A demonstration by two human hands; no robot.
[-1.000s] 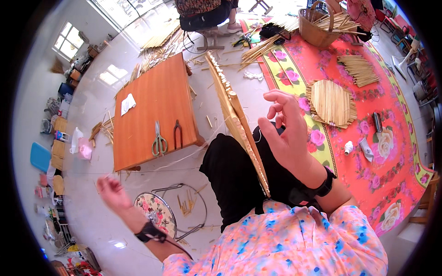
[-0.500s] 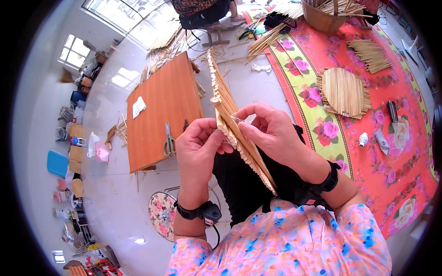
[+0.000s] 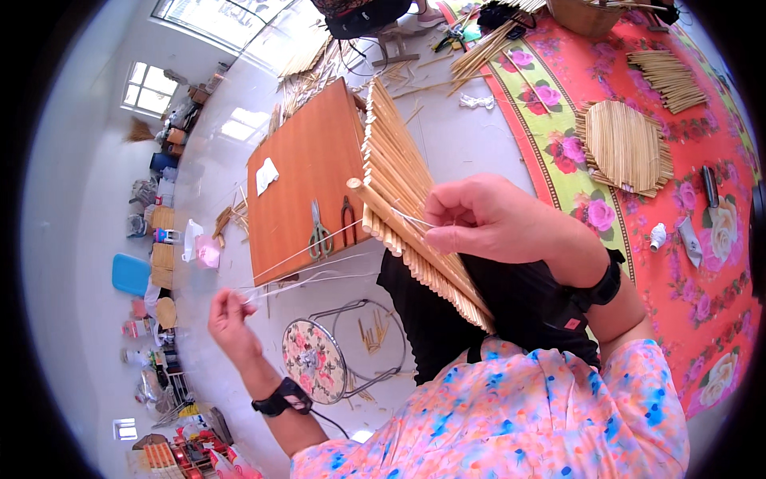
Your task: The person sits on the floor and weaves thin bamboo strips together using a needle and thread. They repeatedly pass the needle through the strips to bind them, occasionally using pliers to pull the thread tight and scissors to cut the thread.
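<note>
A mat of straw-coloured sticks [image 3: 407, 164] stands tilted on my lap, its cut ends along the near and far edges. One thicker stick [image 3: 399, 223] lies across its face. Out to the left, my left hand [image 3: 233, 318] pinches white string [image 3: 319, 277], whose strands run taut back to the sticks. Beside the mat's right side, my right hand [image 3: 487, 219] is closed on a short white length of the same string coming off the crossing stick. Scissors with green handles [image 3: 319, 231] and dark-handled pliers [image 3: 348, 220] lie on the wooden table to the left.
The brown wooden table [image 3: 295, 176] holds a crumpled white cloth [image 3: 266, 176]. A round floral stool [image 3: 313, 359] stands at lower left. On the red floral cloth [image 3: 606, 239] rest a round stick mat [image 3: 622, 148], a bundle of sticks [image 3: 669, 81] and a basket [image 3: 586, 17].
My left hand has swung from the mat out to the left, drawing the string long. My right hand has moved slightly right, and the mat's face has turned more into view.
</note>
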